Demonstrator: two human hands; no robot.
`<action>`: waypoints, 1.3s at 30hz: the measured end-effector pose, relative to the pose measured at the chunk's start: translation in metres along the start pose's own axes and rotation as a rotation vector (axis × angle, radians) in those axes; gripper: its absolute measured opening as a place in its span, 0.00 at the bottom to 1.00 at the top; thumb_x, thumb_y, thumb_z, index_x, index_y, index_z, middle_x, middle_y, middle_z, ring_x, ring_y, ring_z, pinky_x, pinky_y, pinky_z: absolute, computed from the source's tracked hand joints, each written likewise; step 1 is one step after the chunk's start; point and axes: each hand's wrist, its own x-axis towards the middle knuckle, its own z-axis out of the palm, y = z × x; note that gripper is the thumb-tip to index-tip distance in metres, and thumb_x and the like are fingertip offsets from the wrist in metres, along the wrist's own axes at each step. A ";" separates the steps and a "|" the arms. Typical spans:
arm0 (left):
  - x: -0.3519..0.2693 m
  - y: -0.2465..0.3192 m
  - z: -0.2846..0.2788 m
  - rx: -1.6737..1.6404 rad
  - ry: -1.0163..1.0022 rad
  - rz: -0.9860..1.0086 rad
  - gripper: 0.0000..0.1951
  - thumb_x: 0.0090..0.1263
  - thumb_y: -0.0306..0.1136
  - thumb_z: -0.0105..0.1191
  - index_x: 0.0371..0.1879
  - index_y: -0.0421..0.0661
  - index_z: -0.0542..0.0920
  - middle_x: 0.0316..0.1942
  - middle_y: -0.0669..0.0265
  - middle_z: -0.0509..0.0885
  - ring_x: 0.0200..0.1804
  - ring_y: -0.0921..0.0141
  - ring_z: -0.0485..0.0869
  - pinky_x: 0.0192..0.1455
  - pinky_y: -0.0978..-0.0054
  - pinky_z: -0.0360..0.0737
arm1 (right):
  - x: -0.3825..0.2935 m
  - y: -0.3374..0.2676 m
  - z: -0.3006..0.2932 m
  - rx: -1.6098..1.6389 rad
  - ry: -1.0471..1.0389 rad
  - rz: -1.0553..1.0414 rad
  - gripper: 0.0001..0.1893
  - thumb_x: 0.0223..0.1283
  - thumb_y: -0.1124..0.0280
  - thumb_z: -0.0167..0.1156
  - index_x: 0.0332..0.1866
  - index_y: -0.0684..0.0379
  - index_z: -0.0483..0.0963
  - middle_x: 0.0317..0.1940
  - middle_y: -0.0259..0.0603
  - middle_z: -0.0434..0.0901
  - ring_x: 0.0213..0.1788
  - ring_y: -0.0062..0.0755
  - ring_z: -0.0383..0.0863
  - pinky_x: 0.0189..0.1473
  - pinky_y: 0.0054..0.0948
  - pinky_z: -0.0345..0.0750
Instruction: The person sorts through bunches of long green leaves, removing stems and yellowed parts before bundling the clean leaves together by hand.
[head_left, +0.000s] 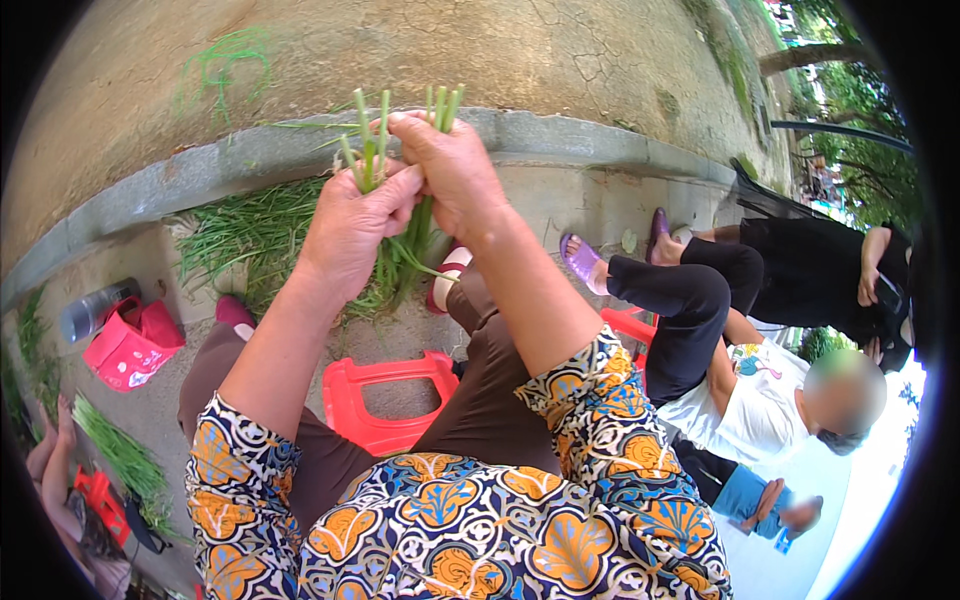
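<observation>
In front of me, my left hand is closed around a few green stalks whose pale cut-looking ends point away from me. My right hand touches it and grips a bundle of long green stems, with leaves hanging below the hand. Thumb and fingers of both hands meet between the two bunches. Under my wrists, a large heap of long green leafy stalks lies on the ground against the concrete kerb. The exact kind of plant cannot be told.
A red plastic stool stands between my legs. To the left are a pink bag, a grey cylindrical container and another pile of green stalks near a person's bare legs. Several people are at the right, one seated close by. A concrete kerb curves ahead.
</observation>
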 end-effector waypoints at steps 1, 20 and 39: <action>0.001 -0.002 0.000 -0.006 0.020 -0.002 0.08 0.68 0.32 0.52 0.26 0.44 0.75 0.19 0.76 0.70 0.20 0.84 0.62 0.23 0.86 0.57 | -0.001 0.001 0.002 0.064 0.034 0.009 0.08 0.58 0.69 0.55 0.35 0.62 0.76 0.17 0.33 0.71 0.13 0.19 0.66 0.13 0.21 0.62; -0.010 0.000 -0.032 0.101 0.120 -0.093 0.10 0.69 0.33 0.50 0.24 0.49 0.72 0.18 0.76 0.70 0.21 0.82 0.63 0.23 0.84 0.58 | -0.011 0.027 0.034 0.205 0.087 0.169 0.08 0.57 0.68 0.56 0.36 0.62 0.73 0.19 0.36 0.72 0.14 0.24 0.68 0.14 0.25 0.63; -0.031 0.010 -0.050 0.024 0.101 -0.118 0.08 0.68 0.32 0.53 0.26 0.47 0.75 0.18 0.75 0.70 0.20 0.83 0.63 0.22 0.85 0.56 | -0.019 0.023 0.051 0.126 0.000 0.228 0.09 0.57 0.66 0.56 0.36 0.60 0.75 0.16 0.31 0.68 0.16 0.20 0.63 0.19 0.22 0.61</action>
